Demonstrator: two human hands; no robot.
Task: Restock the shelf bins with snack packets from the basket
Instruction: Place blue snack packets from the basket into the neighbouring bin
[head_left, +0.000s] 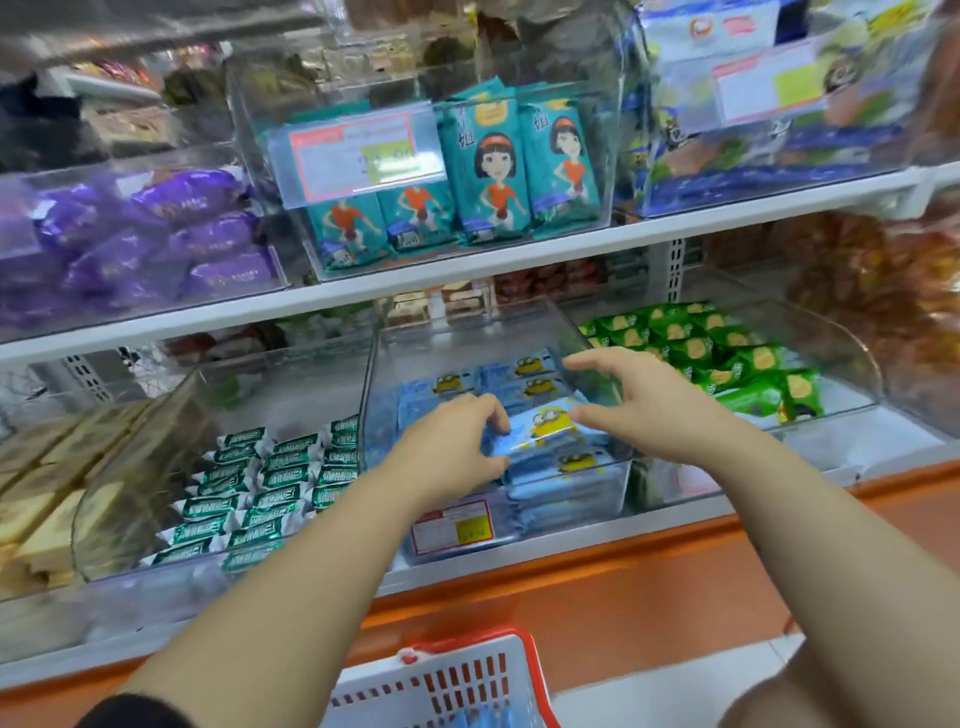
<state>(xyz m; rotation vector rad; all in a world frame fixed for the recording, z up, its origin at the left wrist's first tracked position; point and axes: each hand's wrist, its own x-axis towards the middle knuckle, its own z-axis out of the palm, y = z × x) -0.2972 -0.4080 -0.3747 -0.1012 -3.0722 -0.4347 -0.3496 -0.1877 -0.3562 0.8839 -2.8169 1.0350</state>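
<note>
A clear plastic bin on the lower shelf holds several light-blue snack packets with a yellow cartoon figure. My left hand reaches into it, fingers curled round the left end of the top blue packet. My right hand hovers over the right side of the same bin, fingers spread and relaxed, thumb near the packet's right end. A white and red basket stands below at the bottom edge, with blue packets inside.
Left of the blue bin is a bin of green-and-white packets; right is a bin of bright green packets. The upper shelf carries bins of teal packets and purple packets. An orange ledge runs under the shelf.
</note>
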